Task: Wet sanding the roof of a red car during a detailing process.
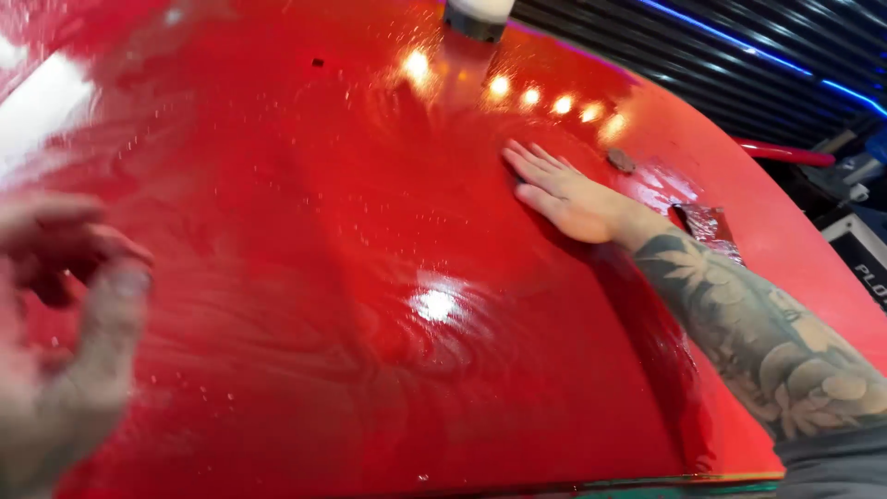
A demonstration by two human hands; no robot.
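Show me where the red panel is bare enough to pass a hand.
Bare: the wide middle of the red panel, between the left hand and the flat right hand. Crowded: top edge by the white bottle, and the right edge by the foil scrap.

A glossy red car panel (370, 305) fills the view, wet and streaked. A white bottle (476, 17) stands at its far edge. A right hand (564, 196) lies flat on it, near a small dark scrap (621, 161).

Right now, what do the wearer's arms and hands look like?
Both hands are bare: no gloves, rings or watch visible. The right hand leads to a bare forearm covered in dark leaf-and-flower tattoos, ending at a grey sleeve. The left hand is blurred close to the camera.
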